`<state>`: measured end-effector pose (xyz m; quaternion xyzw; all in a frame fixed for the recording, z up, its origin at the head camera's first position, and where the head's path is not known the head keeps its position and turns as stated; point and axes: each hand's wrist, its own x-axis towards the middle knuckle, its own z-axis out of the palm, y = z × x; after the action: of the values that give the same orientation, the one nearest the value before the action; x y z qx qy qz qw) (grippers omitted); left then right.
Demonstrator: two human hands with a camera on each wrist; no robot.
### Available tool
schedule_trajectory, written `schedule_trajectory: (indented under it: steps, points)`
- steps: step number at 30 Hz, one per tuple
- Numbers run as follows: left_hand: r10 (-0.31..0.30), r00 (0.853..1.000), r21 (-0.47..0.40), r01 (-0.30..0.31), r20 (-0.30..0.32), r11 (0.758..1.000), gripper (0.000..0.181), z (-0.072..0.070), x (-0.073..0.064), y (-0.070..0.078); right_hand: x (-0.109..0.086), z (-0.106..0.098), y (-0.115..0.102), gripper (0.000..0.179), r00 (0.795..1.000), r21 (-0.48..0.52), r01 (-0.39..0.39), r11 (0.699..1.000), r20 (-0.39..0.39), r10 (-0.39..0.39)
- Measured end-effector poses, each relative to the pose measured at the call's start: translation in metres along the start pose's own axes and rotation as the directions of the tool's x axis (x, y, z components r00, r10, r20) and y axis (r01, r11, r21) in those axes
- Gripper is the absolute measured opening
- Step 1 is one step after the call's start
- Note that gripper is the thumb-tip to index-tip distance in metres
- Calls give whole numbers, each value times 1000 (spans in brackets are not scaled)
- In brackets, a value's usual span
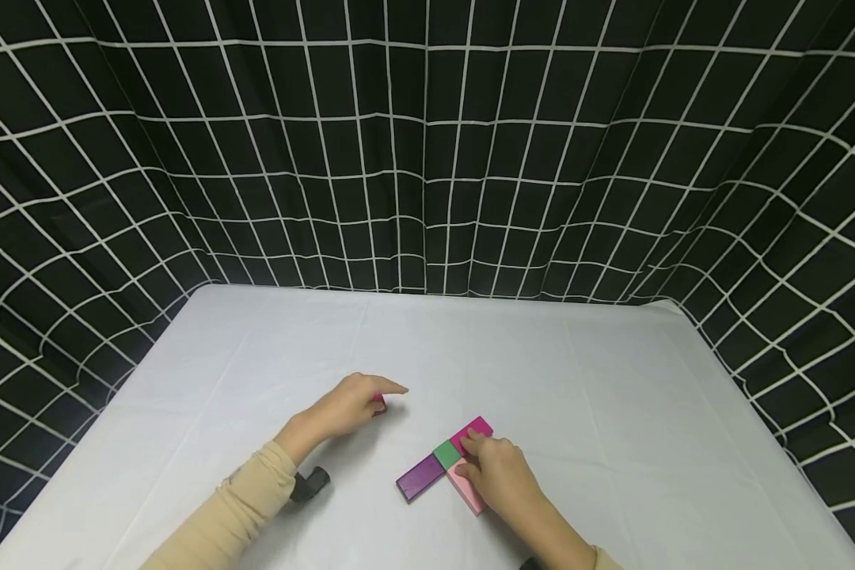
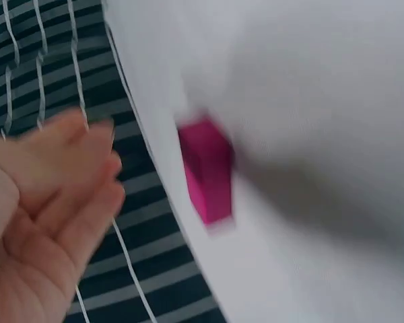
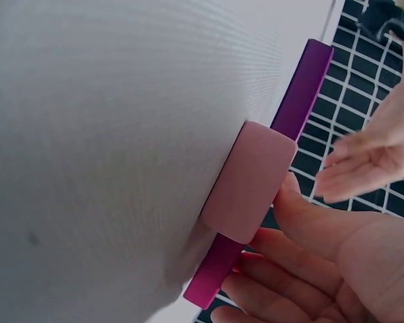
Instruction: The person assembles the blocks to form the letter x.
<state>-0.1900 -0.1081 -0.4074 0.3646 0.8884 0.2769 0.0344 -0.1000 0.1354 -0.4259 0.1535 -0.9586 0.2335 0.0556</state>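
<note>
On the white table, a purple block [image 1: 421,477], a small green block [image 1: 446,454] and a magenta block [image 1: 473,435] lie end to end in a slanted row. A pink block [image 1: 466,488] branches from the green one toward the near side. My right hand [image 1: 506,475] touches the magenta block with its fingers, its thumb against the pink block [image 3: 250,182]. To the left, my left hand [image 1: 345,405] hovers by a separate magenta block [image 2: 209,168], index finger extended. The left wrist view shows that hand apart from the block, which is blurred.
A white cloth covers the table [image 1: 577,380]. Black curtains with a white grid [image 1: 427,158] hang behind and at both sides. A dark wrist strap [image 1: 309,484] shows by the left forearm.
</note>
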Motion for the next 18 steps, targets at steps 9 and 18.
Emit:
schedule_trajectory:
  steps: [9,18]
  points:
    - [61,990,56,-69,123,996,47,-16,-9,-45,0,0,1,40,1000,0,10,1000,-11,-10]
    - [57,987,-10,-57,147,998,50,-12,-2,-64,0,0,-1,41,1000,12,-12,1000,4,12]
